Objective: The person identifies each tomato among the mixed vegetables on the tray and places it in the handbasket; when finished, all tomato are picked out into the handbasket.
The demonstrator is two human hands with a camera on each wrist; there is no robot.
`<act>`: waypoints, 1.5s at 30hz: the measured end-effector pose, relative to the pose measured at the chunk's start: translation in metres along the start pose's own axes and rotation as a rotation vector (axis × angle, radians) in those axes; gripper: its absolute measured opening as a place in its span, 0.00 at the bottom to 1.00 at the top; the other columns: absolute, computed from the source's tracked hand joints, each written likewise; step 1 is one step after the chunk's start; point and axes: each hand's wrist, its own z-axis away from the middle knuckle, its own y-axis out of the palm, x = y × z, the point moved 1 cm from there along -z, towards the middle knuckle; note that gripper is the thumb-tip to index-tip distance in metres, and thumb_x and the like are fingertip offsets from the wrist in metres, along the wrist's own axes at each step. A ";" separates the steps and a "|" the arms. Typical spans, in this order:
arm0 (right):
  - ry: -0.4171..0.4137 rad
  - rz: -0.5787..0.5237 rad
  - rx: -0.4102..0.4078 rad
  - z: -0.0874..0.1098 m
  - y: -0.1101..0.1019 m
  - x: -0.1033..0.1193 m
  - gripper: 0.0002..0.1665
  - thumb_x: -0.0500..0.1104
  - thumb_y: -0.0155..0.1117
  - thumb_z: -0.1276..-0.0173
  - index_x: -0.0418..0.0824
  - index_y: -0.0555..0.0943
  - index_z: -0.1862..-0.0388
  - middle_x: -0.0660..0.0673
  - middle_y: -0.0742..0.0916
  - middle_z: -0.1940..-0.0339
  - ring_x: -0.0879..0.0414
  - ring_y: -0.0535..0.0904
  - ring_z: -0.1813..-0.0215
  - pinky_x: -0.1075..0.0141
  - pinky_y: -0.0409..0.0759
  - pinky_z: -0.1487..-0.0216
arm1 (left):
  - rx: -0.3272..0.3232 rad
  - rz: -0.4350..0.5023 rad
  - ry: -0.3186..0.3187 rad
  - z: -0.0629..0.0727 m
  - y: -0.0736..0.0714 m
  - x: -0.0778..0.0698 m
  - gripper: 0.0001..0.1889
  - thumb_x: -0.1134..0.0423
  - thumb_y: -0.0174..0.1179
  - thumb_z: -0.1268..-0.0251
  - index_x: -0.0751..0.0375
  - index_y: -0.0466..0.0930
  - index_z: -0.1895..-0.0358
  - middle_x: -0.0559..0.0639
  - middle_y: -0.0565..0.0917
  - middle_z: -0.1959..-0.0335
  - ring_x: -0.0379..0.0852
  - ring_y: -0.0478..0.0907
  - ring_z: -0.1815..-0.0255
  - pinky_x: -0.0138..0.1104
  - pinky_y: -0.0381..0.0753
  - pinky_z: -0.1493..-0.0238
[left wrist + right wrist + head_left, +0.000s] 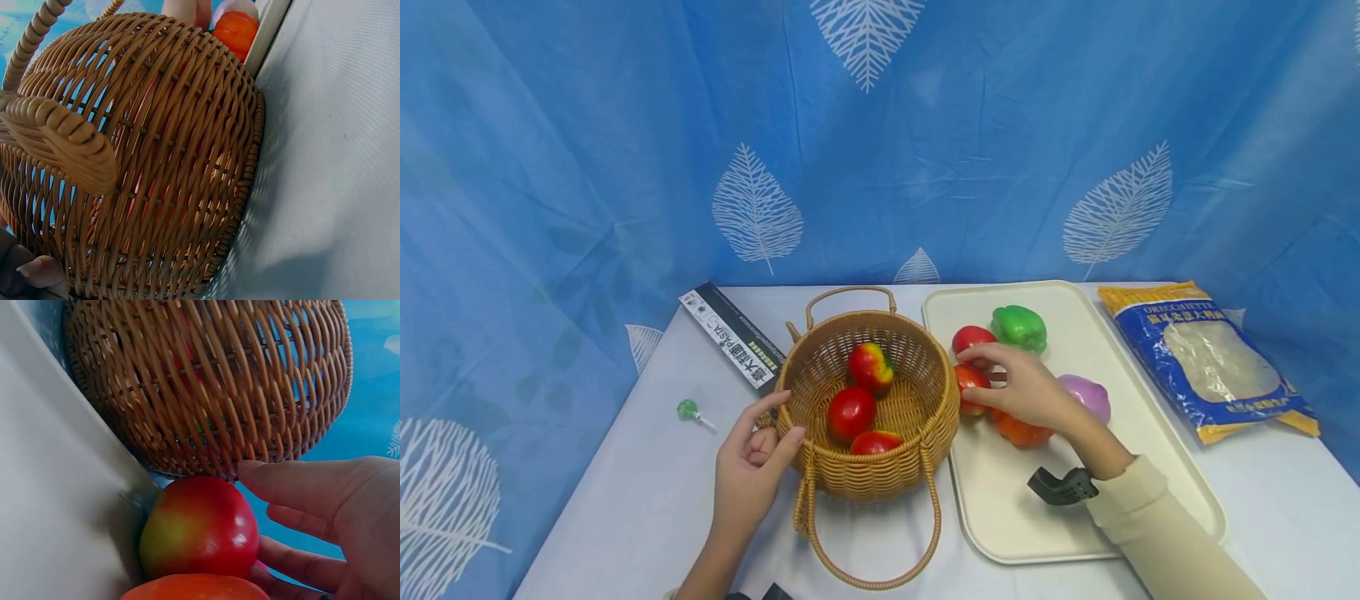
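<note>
Head view: left hand (748, 467) touches left rim of wicker basket (865, 482), thumb and forefinger apart; whether it grips, cannot tell. Three red fruits (852, 414) inside basket. Right hand (1028, 382) spread, thumb and fingers about a red-yellow apple (973, 385) just right of basket, on cream tray (1150, 508). Orange vegetable (1021, 432), purple item (1087, 397) and green pepper (1019, 327) farther right of basket; green lollipop (687, 409) left of it
</note>
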 end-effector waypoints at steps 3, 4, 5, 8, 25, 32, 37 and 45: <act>-0.001 0.032 -0.003 0.000 0.002 0.000 0.28 0.41 0.80 0.40 0.42 0.83 0.41 0.44 0.86 0.45 0.45 0.80 0.41 0.48 0.81 0.43 | 0.009 0.001 -0.008 0.000 -0.001 0.000 0.23 0.76 0.67 0.35 0.60 0.79 0.37 0.47 0.57 0.85 0.36 0.53 0.85 0.34 0.53 0.87; -0.001 0.045 -0.004 0.000 0.002 -0.001 0.28 0.42 0.80 0.40 0.42 0.83 0.41 0.45 0.86 0.44 0.45 0.80 0.41 0.48 0.81 0.43 | 0.012 0.001 -0.010 0.000 -0.001 0.001 0.24 0.76 0.67 0.36 0.60 0.79 0.37 0.47 0.57 0.85 0.36 0.53 0.84 0.34 0.53 0.87; 0.000 0.056 -0.004 0.000 0.003 -0.001 0.28 0.42 0.81 0.41 0.43 0.83 0.41 0.45 0.86 0.44 0.45 0.80 0.41 0.48 0.81 0.43 | 0.014 0.000 -0.014 0.000 -0.001 0.001 0.24 0.76 0.67 0.36 0.61 0.79 0.37 0.47 0.57 0.85 0.37 0.53 0.84 0.33 0.53 0.87; 0.006 0.077 -0.006 -0.001 0.004 -0.003 0.28 0.43 0.81 0.41 0.43 0.83 0.41 0.46 0.86 0.44 0.45 0.80 0.40 0.48 0.81 0.43 | 0.021 0.002 -0.023 -0.001 -0.002 0.003 0.24 0.76 0.67 0.36 0.62 0.78 0.36 0.47 0.56 0.85 0.37 0.53 0.84 0.32 0.54 0.86; 0.054 0.064 -0.007 0.000 0.000 -0.004 0.29 0.44 0.82 0.42 0.46 0.84 0.42 0.47 0.86 0.44 0.47 0.80 0.40 0.50 0.81 0.42 | 0.001 -0.004 -0.005 0.000 0.000 0.002 0.24 0.75 0.68 0.36 0.59 0.80 0.37 0.46 0.57 0.85 0.38 0.53 0.85 0.35 0.52 0.87; 0.061 -0.004 -0.037 0.002 -0.010 0.001 0.29 0.44 0.81 0.41 0.45 0.83 0.40 0.45 0.84 0.42 0.45 0.80 0.38 0.49 0.80 0.42 | -0.002 -0.005 0.000 0.000 0.001 0.002 0.25 0.76 0.68 0.36 0.59 0.79 0.36 0.45 0.57 0.85 0.37 0.54 0.85 0.35 0.52 0.87; 0.066 -0.013 -0.058 0.003 -0.020 0.005 0.28 0.45 0.80 0.39 0.46 0.83 0.40 0.45 0.84 0.41 0.45 0.80 0.39 0.48 0.80 0.42 | -0.006 -0.011 -0.007 0.001 0.000 0.000 0.24 0.75 0.68 0.36 0.58 0.80 0.37 0.46 0.57 0.85 0.37 0.53 0.85 0.36 0.52 0.87; 0.086 -0.087 -0.120 0.009 -0.038 0.011 0.30 0.54 0.77 0.36 0.47 0.81 0.37 0.43 0.80 0.34 0.43 0.78 0.35 0.50 0.80 0.42 | -0.006 -0.013 -0.010 0.000 0.001 -0.001 0.24 0.75 0.68 0.36 0.58 0.80 0.37 0.46 0.57 0.85 0.38 0.53 0.85 0.36 0.52 0.87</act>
